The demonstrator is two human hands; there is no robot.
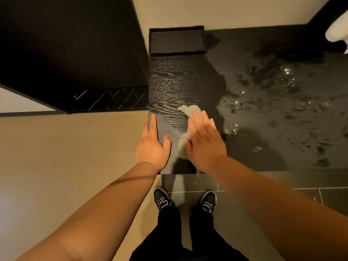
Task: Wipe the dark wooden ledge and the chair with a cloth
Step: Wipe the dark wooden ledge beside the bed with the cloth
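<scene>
Both hands flat, fingers straight. Right hand [205, 142] presses the crumpled pale grey cloth [189, 110] onto the dark wood-grain ledge [165, 85], near its front end. Left hand [150, 146] lies along the ledge's left edge, just beside the cloth. Arms reach forward and down. Black rectangular tray [177, 41] at the ledge's far end, against the beige wall [226, 12]. Glossy dark surface [282, 110] to the right.

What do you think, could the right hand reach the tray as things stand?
Probably yes: nothing lies on the ledge between the right hand, flat on the cloth, and the tray, though a stretch seems needed.
</scene>
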